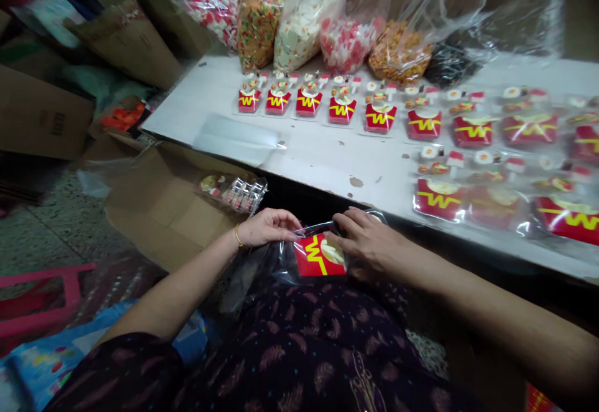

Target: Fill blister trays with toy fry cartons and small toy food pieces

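Observation:
Over my lap, both hands hold a clear plastic bag (286,262) with a red and yellow fries-box piece (314,256) inside. My left hand (270,227) pinches the bag's edge between thumb and fingertips. On the other side, my right hand (367,237) is closed on the bag, its fingers lying over the top edge and partly covering the contents. Just beyond, rows of similar red fries-box pieces (380,117) lie on the white table, each with small toy food pieces beside it.
Clear bags of small coloured pieces (262,28) line the table's back. A flat stack of plastic sleeves (236,137) lies on the white table (322,156). Left of me, an open cardboard box (154,212) holds filled packets (241,193). A pink stool (70,290) stands farther left.

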Available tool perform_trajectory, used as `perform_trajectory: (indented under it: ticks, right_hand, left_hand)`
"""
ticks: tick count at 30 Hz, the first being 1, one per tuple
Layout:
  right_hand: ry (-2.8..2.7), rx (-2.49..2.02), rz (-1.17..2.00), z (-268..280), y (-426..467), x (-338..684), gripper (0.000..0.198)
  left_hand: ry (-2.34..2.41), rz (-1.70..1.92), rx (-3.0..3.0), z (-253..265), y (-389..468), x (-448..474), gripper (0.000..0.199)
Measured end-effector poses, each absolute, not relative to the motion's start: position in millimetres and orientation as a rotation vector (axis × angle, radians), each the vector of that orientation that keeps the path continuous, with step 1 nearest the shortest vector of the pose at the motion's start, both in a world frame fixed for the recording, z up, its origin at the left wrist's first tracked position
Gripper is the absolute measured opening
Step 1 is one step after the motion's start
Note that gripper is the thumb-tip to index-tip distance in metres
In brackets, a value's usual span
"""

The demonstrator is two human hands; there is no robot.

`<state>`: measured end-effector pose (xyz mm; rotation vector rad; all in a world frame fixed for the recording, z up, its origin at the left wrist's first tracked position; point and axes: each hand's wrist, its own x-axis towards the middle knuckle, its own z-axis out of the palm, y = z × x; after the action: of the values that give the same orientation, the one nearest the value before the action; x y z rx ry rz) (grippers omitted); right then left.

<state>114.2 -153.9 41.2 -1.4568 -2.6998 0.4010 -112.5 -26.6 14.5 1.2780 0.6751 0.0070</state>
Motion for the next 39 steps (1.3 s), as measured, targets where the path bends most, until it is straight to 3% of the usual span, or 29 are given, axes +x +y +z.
perform_trajectory:
  ticks: [8,12,20,24,28,33,39]
  right_hand:
    - [-2.748,-1.378,0.430,50.6,-147.6,102.8,0.059]
    - [-2.699,-1.368,0.440,40.2,-145.3,96.0,0.066]
    - [-2.513,-1.401,0.511,41.2,-153.9,109.0,0.087]
    - [-1.888,-1.748,0.479,52.0,-166.8,135.8,0.064]
    - [-1.328,-1.865,0.870,38.6,-172.8,145.7,0.038]
    - [-0.782,-1.651,1.341,15.0,-171.2,130.5,0.034]
    - [-0.558,-1.495,1.383,20.1,-153.5,111.3,0.028]
  left_hand:
    - [0.524,-0.013,1.692,25.2,-25.7,-100.6,0.014]
    - [0.481,0.035,1.877,26.6,-30.6,-90.1,0.013]
    - [0.552,0.015,1.672,20.5,-28.9,-95.1,0.015]
    - [0.548,0.066,1.642,22.3,-26.9,-98.5,0.013]
    - [0.553,0.063,1.642,21.1,-24.5,-99.1,0.013]
    - [0.554,0.072,1.668,18.6,-25.6,-97.4,0.013]
    - [0.426,0.218,1.981,33.6,-24.1,-69.5,0.013]
